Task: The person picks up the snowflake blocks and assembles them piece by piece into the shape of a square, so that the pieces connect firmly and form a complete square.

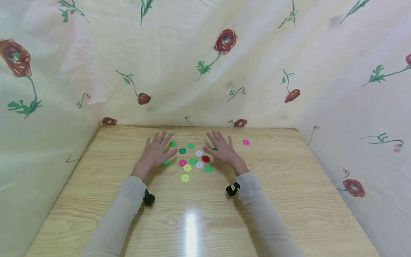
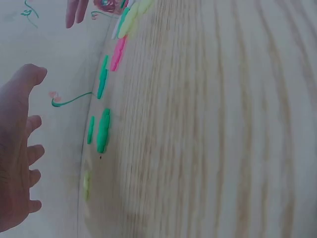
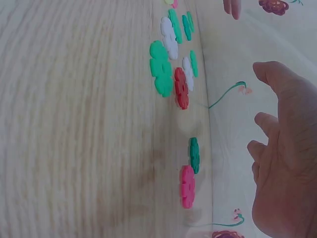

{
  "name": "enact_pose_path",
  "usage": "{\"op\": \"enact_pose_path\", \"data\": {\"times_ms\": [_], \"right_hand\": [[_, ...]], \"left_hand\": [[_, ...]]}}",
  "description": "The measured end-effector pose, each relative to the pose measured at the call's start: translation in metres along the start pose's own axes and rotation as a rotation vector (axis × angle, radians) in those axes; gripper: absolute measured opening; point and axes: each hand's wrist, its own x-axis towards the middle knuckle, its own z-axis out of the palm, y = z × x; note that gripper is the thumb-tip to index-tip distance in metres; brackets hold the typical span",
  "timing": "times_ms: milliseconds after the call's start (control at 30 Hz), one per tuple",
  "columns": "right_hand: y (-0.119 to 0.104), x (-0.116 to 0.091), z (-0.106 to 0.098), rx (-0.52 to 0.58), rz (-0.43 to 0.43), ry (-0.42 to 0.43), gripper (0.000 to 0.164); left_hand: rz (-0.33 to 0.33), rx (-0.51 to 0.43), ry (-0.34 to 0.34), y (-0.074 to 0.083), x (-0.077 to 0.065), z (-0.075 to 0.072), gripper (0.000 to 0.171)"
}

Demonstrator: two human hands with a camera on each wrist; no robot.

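Both hands hover palm down with fingers spread, one on each side of a loose group of flat, notched plastic discs. My left hand point(image 1: 155, 151) is nearest a green disc point(image 1: 166, 162), which it partly covers in the head view. My right hand point(image 1: 223, 150) overlaps a dark green disc point(image 1: 214, 148), with a red disc point(image 1: 206, 159) close by its thumb. Between the hands lie white point(image 1: 199, 165), pink point(image 1: 182, 162) and yellow point(image 1: 185, 177) discs among several green ones. In the right wrist view, the fingers point(image 3: 265, 124) grip nothing. Neither does the left hand point(image 2: 15, 148) in its wrist view.
A single pink disc point(image 1: 245, 142) lies apart, beyond the right hand. The wood-grain table point(image 1: 96, 200) meets a flower-printed cloth point(image 1: 179, 71) at its back and sides. Black wrist cameras point(image 1: 233, 189) sit at both sleeve cuffs. Light glares off the table's near middle.
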Motion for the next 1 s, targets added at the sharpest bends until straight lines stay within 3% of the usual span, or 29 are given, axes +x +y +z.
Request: {"op": "enact_pose_path", "data": {"times_ms": [267,433,733,1000], "right_hand": [[-0.004,0.002,-0.004,0.003,-0.016,0.000,0.078],[-0.009,0.002,-0.008,0.036,-0.050,-0.013,0.078],[-0.020,0.001,-0.008,-0.055,-0.187,-0.040,0.071],[-0.031,-0.005,0.003,-0.081,-0.347,-0.090,0.061]], "left_hand": [[0.008,0.011,-0.019,-0.005,0.002,0.000,0.082],[0.049,0.032,-0.013,-0.002,0.001,-0.002,0.081],[0.217,0.110,-0.023,0.008,-0.003,-0.004,0.081],[0.365,0.137,-0.014,0.010,-0.013,0.005,0.078]]}}
